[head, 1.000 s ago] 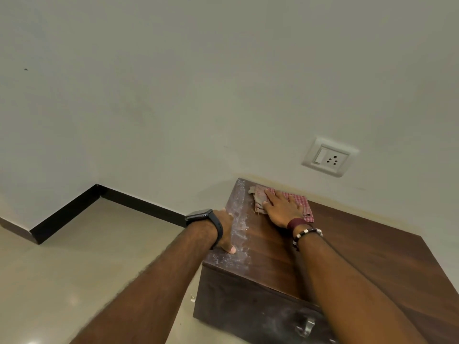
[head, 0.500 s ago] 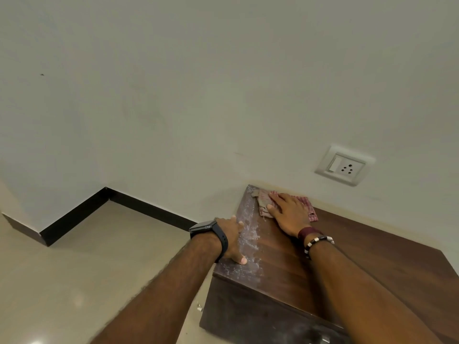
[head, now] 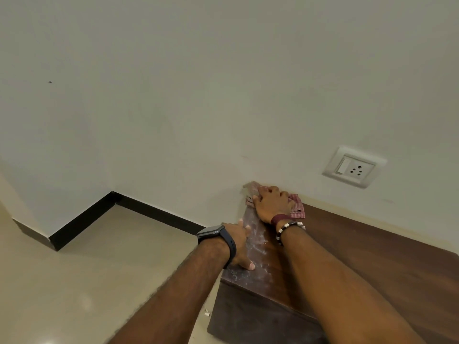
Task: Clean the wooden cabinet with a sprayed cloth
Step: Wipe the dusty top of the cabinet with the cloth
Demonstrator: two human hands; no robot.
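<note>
My right hand [head: 272,203] lies on the red-checked cloth [head: 295,209], its grip curled over the cloth and pressing it down at the far left corner of the wooden cabinet [head: 360,264], right where the top meets the wall [head: 198,95]. My left hand [head: 239,247] rests on the cabinet's left edge, its grip apart, thumb flat on the top and the fingers going down over the side out of sight. Between my two hands a strip of pale dust [head: 255,247] runs along the left side of the dark top. I wear one dark smartwatch [head: 216,235] on the left wrist, and on the right wrist one maroon band [head: 279,218] and one beaded bracelet [head: 289,227]. One white switch-and-socket plate [head: 354,167] sits on the wall above the cabinet; I can read no writing on it or anywhere else. A black skirting [head: 82,219] edges the beige floor [head: 87,281], and a few small white crumbs [head: 207,312] lie on the floor beside the cabinet's near left corner.
</note>
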